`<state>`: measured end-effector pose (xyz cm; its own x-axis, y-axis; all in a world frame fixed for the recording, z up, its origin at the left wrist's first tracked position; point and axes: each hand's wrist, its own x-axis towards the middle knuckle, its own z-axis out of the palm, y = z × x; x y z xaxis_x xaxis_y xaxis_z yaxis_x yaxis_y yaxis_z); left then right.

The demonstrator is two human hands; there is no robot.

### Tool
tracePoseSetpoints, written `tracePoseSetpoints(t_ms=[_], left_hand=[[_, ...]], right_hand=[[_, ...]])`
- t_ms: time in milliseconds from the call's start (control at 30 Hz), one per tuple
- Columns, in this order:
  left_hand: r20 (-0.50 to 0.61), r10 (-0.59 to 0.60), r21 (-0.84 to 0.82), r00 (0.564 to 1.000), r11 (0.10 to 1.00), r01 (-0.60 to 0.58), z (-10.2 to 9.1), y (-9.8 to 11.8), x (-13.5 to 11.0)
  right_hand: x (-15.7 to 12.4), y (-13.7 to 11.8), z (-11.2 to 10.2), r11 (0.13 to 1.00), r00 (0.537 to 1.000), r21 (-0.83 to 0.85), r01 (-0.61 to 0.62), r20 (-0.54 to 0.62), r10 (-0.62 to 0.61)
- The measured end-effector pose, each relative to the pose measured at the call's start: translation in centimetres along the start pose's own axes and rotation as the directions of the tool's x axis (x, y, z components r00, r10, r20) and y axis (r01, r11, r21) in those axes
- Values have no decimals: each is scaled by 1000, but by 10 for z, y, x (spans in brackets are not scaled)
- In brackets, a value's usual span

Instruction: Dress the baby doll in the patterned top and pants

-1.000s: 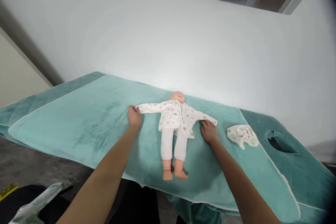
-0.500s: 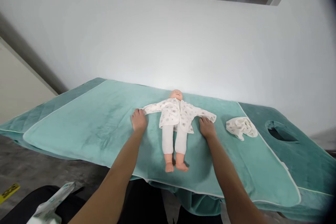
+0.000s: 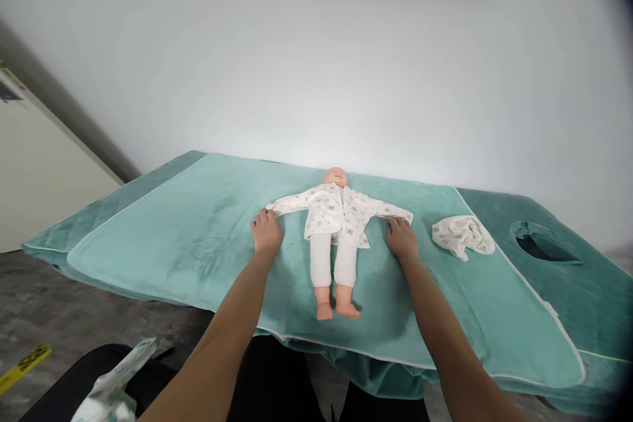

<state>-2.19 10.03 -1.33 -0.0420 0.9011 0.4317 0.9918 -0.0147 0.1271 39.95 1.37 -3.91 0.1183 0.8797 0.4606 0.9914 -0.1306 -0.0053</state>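
Left of the doll, I'm having my left hand curling its fingers at one cuff of the patterned jacket; from this far off, I can't tell whether it's pinching cloth. Now the doll itself: it's lying face up on the green blanket, arms spreading wide, wearing that jacket over white trousers. Just right of the doll, my right hand is touching the other cuff, its grip likewise hiding from me. Farther right of the doll, a crumpled patterned cloth is lying.
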Motion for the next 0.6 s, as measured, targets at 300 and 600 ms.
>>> tracePoseSetpoints(t_ms=[300, 600], left_hand=[[14, 10, -6, 1000, 1000, -10, -5, 0, -2], [51, 69, -323, 996, 945, -49, 1, 1, -11]], right_hand=[[-2, -3, -5, 1000, 999, 21, 15, -34, -14], [0, -4, -6, 999, 1000, 37, -2, -29, 3]])
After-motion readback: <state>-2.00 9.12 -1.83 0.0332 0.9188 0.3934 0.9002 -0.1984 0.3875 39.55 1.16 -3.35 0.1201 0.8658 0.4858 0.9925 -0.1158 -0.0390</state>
